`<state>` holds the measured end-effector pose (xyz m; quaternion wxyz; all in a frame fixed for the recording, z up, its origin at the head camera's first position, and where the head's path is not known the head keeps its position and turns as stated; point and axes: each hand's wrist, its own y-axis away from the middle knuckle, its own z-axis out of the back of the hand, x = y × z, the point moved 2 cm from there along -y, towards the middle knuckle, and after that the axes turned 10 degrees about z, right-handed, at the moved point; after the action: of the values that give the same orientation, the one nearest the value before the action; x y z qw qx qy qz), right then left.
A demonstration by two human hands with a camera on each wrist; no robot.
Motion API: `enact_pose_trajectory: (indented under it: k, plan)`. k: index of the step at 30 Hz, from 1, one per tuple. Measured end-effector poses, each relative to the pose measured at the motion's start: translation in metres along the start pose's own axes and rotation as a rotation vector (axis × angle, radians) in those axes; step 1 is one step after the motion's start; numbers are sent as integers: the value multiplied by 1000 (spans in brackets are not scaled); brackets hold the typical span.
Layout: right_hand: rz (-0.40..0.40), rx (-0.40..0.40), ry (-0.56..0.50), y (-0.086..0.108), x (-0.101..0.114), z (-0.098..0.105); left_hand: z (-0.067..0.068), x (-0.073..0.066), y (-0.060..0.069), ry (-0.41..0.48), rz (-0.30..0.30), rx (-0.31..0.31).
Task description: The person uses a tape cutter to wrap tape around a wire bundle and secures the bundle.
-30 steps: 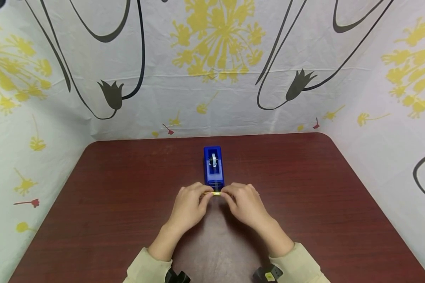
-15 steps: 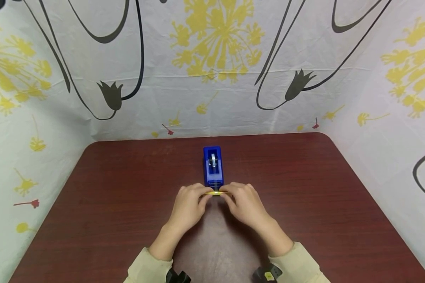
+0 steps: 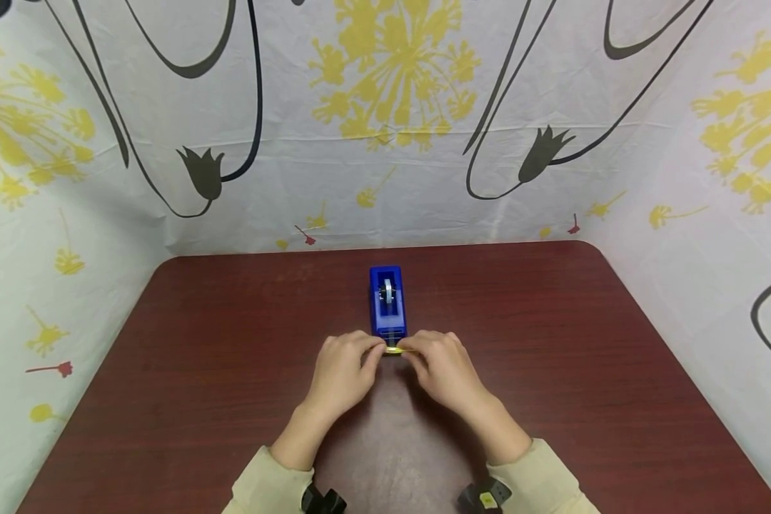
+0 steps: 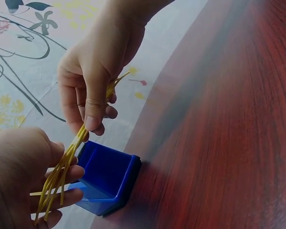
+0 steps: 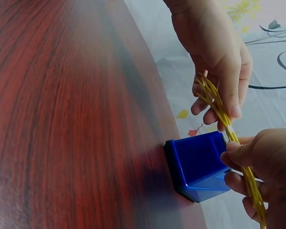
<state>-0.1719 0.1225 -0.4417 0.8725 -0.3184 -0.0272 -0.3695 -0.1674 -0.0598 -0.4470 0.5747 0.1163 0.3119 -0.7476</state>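
A blue tape dispenser [image 3: 377,310] stands upright on the table with its cutting edge toward the person. Just in front of that edge is a bundle of thin yellow strands [image 3: 394,350]; I cannot tell if they are wires or cords. My left hand [image 3: 342,371] pinches the bundle on the left between thumb and fingers. On the right, my right hand [image 3: 445,368] pinches it as well. In the left wrist view, loose ends of the yellow strands [image 4: 61,171] fan out over the left fingers. A clear or whitish patch on the bundle between the hands looks like tape.
A roll of tape [image 3: 388,290] sits inside the dispenser. The dark red wooden table [image 3: 244,307] has rounded far corners. A white cloth [image 3: 398,193] with yellow flowers and dark stems hangs behind it and at both sides. Black wrist cameras [image 3: 323,501] are strapped at the sleeves.
Both hands have stayed by the dispenser's cutting edge. The left thumb tip parted slightly from its index finger, then came back against it on the bundle. The dispenser has not moved.
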Motion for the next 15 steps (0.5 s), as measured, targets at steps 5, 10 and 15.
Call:
enact_pose_trajectory:
  k: [5, 10, 15]
  plan:
    - [11, -19, 9, 1, -1, 0, 0, 0, -2, -31, -11, 7]
    - [-2, -15, 16, 1, -2, -1, -1, 1, -2, -3, 15, 18]
    - [-30, 10, 7, 1, -1, -1, -2, 1, -2, 41, 46, 31]
